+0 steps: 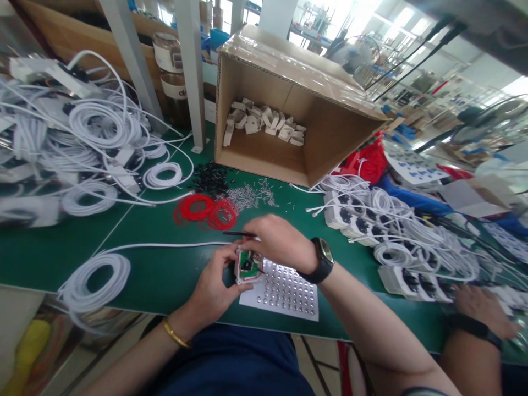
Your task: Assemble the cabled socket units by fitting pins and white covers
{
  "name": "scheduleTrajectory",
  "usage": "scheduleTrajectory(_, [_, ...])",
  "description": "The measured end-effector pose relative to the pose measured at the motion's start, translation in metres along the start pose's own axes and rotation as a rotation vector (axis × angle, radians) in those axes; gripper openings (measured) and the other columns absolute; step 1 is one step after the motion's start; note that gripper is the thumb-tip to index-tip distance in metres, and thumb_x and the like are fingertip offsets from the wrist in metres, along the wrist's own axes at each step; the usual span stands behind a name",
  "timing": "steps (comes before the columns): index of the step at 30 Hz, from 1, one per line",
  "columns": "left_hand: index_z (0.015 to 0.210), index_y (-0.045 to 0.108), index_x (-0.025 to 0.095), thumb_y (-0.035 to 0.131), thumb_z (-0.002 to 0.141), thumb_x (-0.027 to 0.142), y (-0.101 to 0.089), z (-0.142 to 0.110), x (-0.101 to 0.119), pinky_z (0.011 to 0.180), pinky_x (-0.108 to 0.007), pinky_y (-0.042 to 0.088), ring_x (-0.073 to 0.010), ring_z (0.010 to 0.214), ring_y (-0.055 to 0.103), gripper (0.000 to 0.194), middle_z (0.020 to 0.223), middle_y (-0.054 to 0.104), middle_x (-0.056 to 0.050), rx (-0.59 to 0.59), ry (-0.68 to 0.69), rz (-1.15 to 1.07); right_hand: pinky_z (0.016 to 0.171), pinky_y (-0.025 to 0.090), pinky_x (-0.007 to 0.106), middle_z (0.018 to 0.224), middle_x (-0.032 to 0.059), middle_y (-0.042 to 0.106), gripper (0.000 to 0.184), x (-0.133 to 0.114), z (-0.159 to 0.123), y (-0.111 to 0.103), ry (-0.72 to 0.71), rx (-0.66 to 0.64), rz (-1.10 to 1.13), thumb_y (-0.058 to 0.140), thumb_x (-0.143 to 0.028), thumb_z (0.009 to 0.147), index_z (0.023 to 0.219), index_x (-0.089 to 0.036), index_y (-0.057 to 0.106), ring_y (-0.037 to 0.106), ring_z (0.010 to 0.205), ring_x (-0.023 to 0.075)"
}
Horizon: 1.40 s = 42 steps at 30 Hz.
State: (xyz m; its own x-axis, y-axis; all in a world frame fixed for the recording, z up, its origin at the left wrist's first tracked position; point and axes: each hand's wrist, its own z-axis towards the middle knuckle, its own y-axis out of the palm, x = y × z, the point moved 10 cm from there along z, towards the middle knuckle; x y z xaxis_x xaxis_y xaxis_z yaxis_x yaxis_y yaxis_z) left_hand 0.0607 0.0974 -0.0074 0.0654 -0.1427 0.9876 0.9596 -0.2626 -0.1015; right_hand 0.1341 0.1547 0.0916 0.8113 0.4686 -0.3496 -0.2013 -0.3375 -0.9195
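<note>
My left hand (214, 286) grips a small white housing with a green circuit board (248, 265) inside, held just above the green table. My right hand (277, 240), with a black watch on the wrist, is closed over the top of the board and pinches a thin dark tool (235, 234) that sticks out to the left. Under the board lies a white sheet of round silver dots (284, 291). A white cable (165, 247) runs left from the housing to a coil (94, 278) at the table's front edge.
Red wire loops (206, 212), small black parts (210, 177) and metal pins (249, 193) lie ahead. An open cardboard box (289, 104) holds white plastic pieces. White cable coils pile up left (82, 132) and right (391, 220). Another person's hand (482, 308) rests at the right.
</note>
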Motion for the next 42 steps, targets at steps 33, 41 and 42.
scheduleTrajectory(33, [0.109, 0.064, 0.018, 0.048, 0.088, 0.04, -0.03, 0.015, 0.021, 0.089, -0.035, 0.052, -0.0225, 0.098, 0.065, 0.034, 0.112, 0.068, -0.007, 0.108, -0.186, 0.175, 0.056, 0.044, 0.027, 0.067, 0.0019, 0.055, 0.029, 0.026, -0.07, 0.089, 0.394, 0.273, 0.949, 0.04, -0.037, 0.094, 0.115, -0.021, 0.053, 0.055, 0.065, 0.0176])
scheduleTrajectory(41, [0.14, 0.035, 0.022, 0.045, 0.089, 0.023, -0.012, 0.005, 0.012, 0.11, -0.038, 0.033, -0.0197, 0.127, 0.045, 0.052, 0.141, 0.046, -0.007, -0.108, -0.078, 0.214, 0.057, 0.045, 0.027, 0.062, 0.0, 0.054, 0.028, 0.031, -0.068, 0.095, 0.379, 0.204, 0.941, 0.044, -0.029, 0.092, 0.115, -0.02, 0.056, 0.055, 0.064, 0.0181])
scheduleTrajectory(42, [0.141, 0.03, 0.022, 0.045, 0.088, 0.021, -0.01, 0.004, 0.012, 0.11, -0.039, 0.032, -0.0197, 0.128, 0.044, 0.055, 0.142, 0.044, -0.008, -0.13, -0.062, 0.234, 0.057, 0.045, 0.027, 0.063, 0.0, 0.054, 0.027, 0.032, -0.068, 0.096, 0.381, 0.201, 0.942, 0.045, -0.028, 0.091, 0.114, -0.02, 0.057, 0.055, 0.063, 0.0176])
